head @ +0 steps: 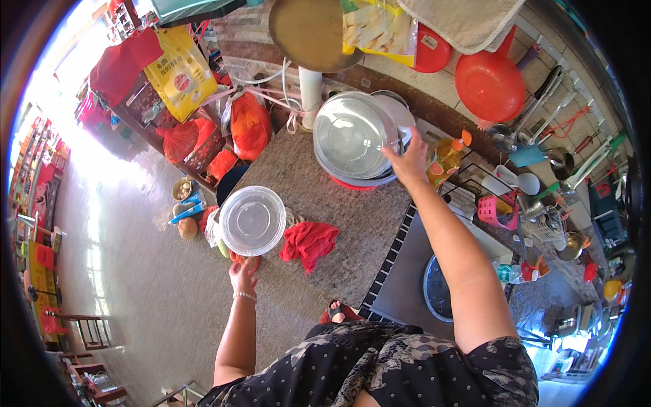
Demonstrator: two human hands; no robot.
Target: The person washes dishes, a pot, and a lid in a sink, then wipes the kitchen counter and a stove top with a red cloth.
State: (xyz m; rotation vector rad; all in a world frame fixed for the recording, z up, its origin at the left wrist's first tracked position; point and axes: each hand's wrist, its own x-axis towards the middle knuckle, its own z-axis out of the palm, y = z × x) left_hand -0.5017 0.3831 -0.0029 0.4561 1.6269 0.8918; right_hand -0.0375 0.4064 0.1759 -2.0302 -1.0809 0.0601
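My left hand (243,279) is at the near edge of a round clear plastic lid or container (253,221); whether it grips it is unclear. My right hand (411,158) reaches to the right rim of a large transparent round cover (356,135), its thumb and fingers apart. That cover lies on stacked basins at the back of the stone countertop (356,219), with a red rim (356,186) showing beneath. A crumpled red cloth (308,243) rests on the counter, right of the smaller clear piece.
On the right are a sink holding a dark basin (441,290), a yellow spray bottle (445,160) and a pink basket (497,209). Utensils and a red plastic ladle (489,86) hang on the wall. A rack with red bags (249,124) stands back left. A round pan (313,33) is behind.
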